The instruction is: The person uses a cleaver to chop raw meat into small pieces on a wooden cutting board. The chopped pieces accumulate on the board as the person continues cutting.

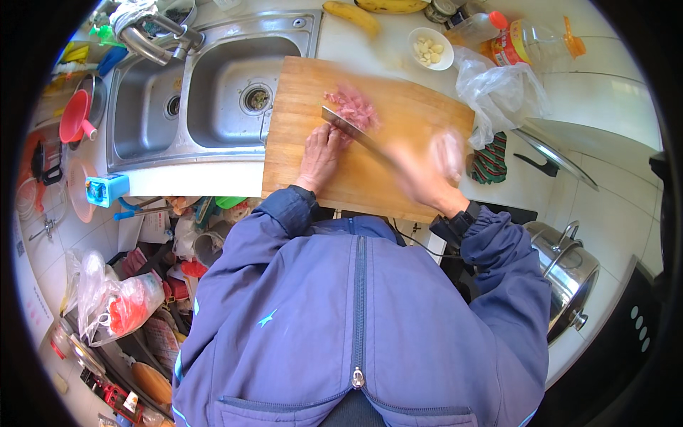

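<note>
My right hand (429, 184) is closed around the handle of a kitchen cleaver (355, 132), blurred by motion. The blade slants across a wooden cutting board (299, 80), its edge close to the fingertips of my left hand (319, 155). Those fingers are curled down on the board, pressing on a bit of meat mostly hidden under the blade and fingers. Cut raw pink meat (355, 107) lies in a loose heap just beyond the blade. A larger pale piece of raw meat (447, 152) rests at the board's right side.
A double steel sink (152, 159) adjoins the board's left edge. Behind the board stand a white bowl of peeled garlic cloves (430, 49), a banana (353, 17) and an oil bottle (539, 42). To the right are a clear plastic bag (488, 91), a striped cloth (490, 160) and a steel pot (565, 267).
</note>
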{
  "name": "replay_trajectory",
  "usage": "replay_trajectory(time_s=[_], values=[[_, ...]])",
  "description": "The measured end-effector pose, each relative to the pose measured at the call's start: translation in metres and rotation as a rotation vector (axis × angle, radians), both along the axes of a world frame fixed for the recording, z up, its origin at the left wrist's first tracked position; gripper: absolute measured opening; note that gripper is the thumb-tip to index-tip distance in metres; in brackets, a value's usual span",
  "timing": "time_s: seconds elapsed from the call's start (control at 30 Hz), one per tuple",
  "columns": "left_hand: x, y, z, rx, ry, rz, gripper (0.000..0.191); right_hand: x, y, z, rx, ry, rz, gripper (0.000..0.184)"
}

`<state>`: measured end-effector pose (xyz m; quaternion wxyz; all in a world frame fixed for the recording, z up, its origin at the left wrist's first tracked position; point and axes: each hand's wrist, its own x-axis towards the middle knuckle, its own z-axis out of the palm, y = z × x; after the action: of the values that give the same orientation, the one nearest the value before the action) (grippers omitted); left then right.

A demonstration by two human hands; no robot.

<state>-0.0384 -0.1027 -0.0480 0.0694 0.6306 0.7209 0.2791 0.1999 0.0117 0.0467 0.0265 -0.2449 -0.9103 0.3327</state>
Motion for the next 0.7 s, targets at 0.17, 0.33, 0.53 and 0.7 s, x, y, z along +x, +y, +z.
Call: replay_trajectory(time_s=[0.17,0.33,0.53,0.7], values=[[0.001,-0.001,0.002,-0.046,0.020,-0.016,0.036,-0.035,0.006,0.004,-0.043,-0.092,0.004,0.012],[0.000,0.002,0.003,-0.043,0.003,-0.003,0.034,-0.068,0.012,0.007,0.035,0.062,0.030,0.012],[0.002,0.006,0.001,-0.095,0.003,-0.005,0.034,-0.051,0.013,0.022,-0.083,-0.296,-0.013,0.011],[0.003,0.006,-0.001,-0.079,0.038,0.033,0.033,-0.092,0.021,0.019,-0.059,-0.171,0.024,0.011]])
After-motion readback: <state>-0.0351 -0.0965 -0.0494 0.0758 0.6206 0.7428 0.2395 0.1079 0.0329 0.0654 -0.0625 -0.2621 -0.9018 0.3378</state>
